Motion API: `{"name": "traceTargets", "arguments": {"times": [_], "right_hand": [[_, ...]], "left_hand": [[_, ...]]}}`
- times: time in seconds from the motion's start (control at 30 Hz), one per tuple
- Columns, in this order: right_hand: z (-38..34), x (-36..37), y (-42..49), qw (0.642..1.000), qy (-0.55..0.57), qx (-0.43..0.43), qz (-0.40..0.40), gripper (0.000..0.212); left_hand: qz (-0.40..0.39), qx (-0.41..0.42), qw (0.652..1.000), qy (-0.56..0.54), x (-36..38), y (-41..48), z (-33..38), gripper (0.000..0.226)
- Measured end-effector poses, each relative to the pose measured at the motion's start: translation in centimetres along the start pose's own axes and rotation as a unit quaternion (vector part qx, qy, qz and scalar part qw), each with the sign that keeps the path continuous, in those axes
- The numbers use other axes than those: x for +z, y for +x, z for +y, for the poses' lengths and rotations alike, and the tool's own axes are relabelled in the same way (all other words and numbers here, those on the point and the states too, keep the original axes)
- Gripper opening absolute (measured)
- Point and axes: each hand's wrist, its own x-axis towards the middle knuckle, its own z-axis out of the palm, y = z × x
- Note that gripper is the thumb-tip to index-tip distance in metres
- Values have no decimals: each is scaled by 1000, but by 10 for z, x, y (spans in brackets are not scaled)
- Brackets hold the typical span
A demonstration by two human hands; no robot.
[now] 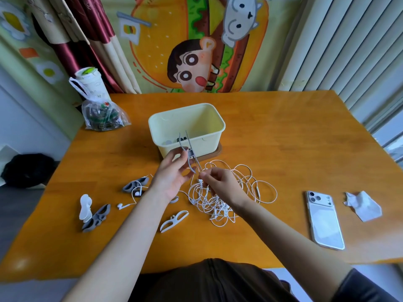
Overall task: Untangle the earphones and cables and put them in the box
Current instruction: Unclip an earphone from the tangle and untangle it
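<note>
Earphones [220,199] are mostly still a loose white knot on the surface [272,131], just in front of the box [218,118] and under your right wrist. One earbud [121,206] trails out to the left, among the grey and white cable winders [97,217].

Your left hand [172,173] is raised with curled fingers, pinching the upper part of a thin grey strand [189,153]. The strand runs up across the near wall of the box. Your right hand [220,184] pinches thumb to forefinger at the strand's lower end; whether it also has a white cord in that pinch, you cannot tell from here.

A few small dark and pale things lie at the bottom of the box, too small to name. By that showing the job looks only begun: the white knot is not yet teased apart, and the winders are unused.

For room, you have open surface to the right of the knot, before the phone [325,219] and the crumpled paper [362,205]. On the left, the winders crowd the space close to your forearm. The plastic bag [102,114] sits at the far left edge, well apart. The near edge is right by your body, so a cord drawn towards you could likely slip off.
</note>
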Motion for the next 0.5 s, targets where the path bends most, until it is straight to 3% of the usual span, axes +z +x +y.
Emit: {"name": "traceTargets", "arguments": {"times": [0.13, 0.27, 0.5], "right_hand": [[-13, 1, -5, 989, -120, -81, -11, 20], [-25, -14, -6, 949, -278, -142, -52, 24], [-45, -61, 17, 917, -358, -176, 23, 19]], "left_hand": [[53, 80, 990, 104, 2, 3, -5, 10], [61, 180, 921, 340, -8, 8, -5, 11], [-63, 139, 907, 392, -12, 2, 0, 15]]}}
